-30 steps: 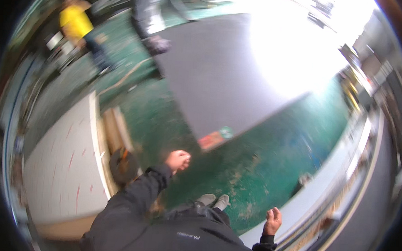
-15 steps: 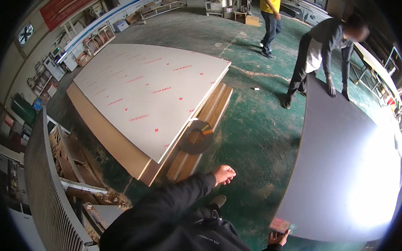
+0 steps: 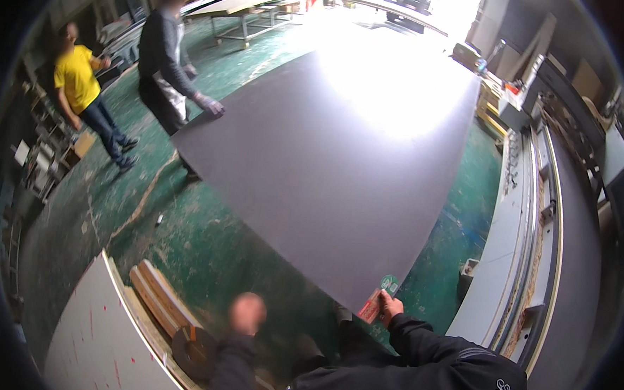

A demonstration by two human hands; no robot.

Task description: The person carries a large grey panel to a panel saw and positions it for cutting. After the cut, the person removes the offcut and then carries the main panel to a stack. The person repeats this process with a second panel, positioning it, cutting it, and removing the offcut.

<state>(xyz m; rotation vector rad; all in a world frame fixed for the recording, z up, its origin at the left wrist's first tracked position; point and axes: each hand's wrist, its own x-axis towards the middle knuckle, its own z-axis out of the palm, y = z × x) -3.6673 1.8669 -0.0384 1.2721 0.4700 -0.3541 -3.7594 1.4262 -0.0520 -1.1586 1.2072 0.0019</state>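
A large dark grey panel (image 3: 313, 181) stretches away ahead of me, with bright light glaring off its far part. My right hand (image 3: 392, 309) grips its near corner, beside a red and green label (image 3: 375, 301). My left hand (image 3: 248, 313) hangs over the green floor, apart from the panel and smeared by motion, so its fingers cannot be made out. At the panel's far left corner, a co-worker in a grey top (image 3: 165, 64) has a gloved hand (image 3: 209, 105) on the edge.
A white printed board (image 3: 96, 332) lies on a stack at lower left, beside wooden strips (image 3: 162, 296) and a dark roll of banding (image 3: 194, 351). A person in a yellow shirt (image 3: 78, 77) stands at far left. On the right runs a long machine bed (image 3: 498, 275).
My view has swung right, bringing the long machine into sight. The co-worker has straightened up and still holds the panel. My right hand stays at its corner; my left hand has moved.
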